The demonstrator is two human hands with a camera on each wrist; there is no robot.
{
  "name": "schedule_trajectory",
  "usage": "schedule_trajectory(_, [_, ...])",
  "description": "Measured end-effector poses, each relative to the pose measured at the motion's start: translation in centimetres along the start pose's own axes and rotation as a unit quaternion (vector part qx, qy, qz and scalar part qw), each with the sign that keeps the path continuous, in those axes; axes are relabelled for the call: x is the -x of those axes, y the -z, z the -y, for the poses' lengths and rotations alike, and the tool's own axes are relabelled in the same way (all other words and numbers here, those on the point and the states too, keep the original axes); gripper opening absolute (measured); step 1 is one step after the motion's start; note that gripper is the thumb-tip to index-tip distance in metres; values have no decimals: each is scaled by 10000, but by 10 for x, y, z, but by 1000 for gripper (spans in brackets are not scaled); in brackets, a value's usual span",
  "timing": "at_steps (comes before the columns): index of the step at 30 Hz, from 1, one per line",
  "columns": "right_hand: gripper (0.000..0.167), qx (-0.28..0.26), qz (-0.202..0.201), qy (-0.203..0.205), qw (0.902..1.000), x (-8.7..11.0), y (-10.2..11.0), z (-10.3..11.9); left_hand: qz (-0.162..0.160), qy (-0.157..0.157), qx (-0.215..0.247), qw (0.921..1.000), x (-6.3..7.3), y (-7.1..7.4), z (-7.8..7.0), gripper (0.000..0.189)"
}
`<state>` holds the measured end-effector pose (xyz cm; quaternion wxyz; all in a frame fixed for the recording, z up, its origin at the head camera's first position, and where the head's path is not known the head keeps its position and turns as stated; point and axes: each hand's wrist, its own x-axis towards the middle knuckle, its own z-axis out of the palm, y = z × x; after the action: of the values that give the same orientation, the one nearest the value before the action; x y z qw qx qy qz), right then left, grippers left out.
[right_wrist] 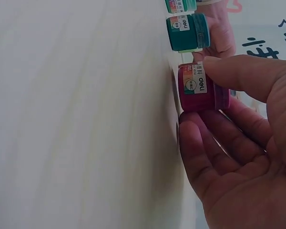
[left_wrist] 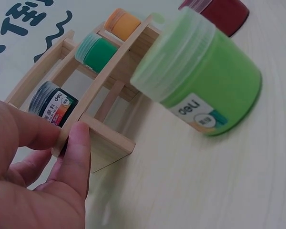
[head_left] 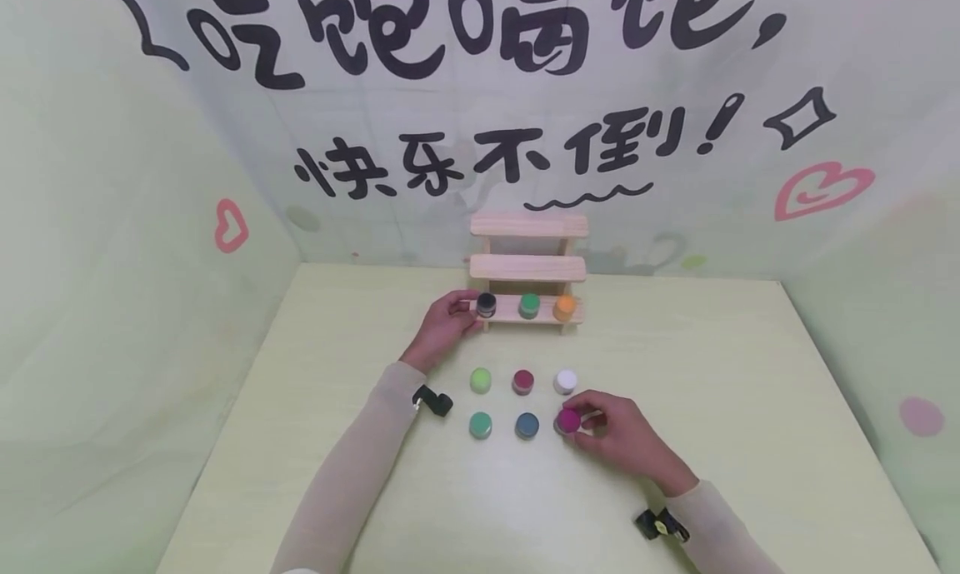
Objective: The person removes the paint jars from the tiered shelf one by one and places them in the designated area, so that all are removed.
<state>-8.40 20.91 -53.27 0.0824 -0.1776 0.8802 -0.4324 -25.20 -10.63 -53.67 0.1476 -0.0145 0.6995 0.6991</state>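
Your right hand (head_left: 618,434) grasps the magenta jar (head_left: 569,421), right of the blue jar (head_left: 527,425); whether it touches the tabletop (head_left: 510,507) is hard to tell. Past the light green jar (head_left: 481,380), your left hand (head_left: 444,326) pinches the wooden rack (head_left: 527,267) at its lowest shelf's left end, beside the black jar (head_left: 486,305).

Surface (head_left: 690,341): pale yellow, flat, with faint lengthwise wood grain in the right wrist view. Whitish fabric-like back wall (head_left: 652,232) rises along its far edge, carrying two lines of thick black Chinese characters (head_left: 510,153); black wavy underline (head_left: 588,196) below. Black four-pointed star outline (head_left: 783,127) and pink-red heart outline (head_left: 813,197) above the far right corner. Pale green-white left wall (head_left: 112,307) bears a smaller pink-red heart (head_left: 221,229). Pale right wall (head_left: 885,307) has a mauve oval spot (head_left: 922,416) beside the right edge. Lighting soft; brighter patch near the surface's middle.
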Motion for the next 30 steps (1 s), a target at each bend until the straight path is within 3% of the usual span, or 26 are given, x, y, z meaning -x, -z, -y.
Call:
schedule_trajectory(8, [34,2,83,-29,10000,3,2,1,-25,44,31,10000,2,-1,2,43])
schedule_trajectory(14, [36,-128,25,-23,9999,3,1,-3,-42,-53,93,9999,4,0,-1,43])
schedule_trajectory(30, [33,-270,-237,-31,9993,-5,13,-4,-89,46,338,9994,3,-3,0,41])
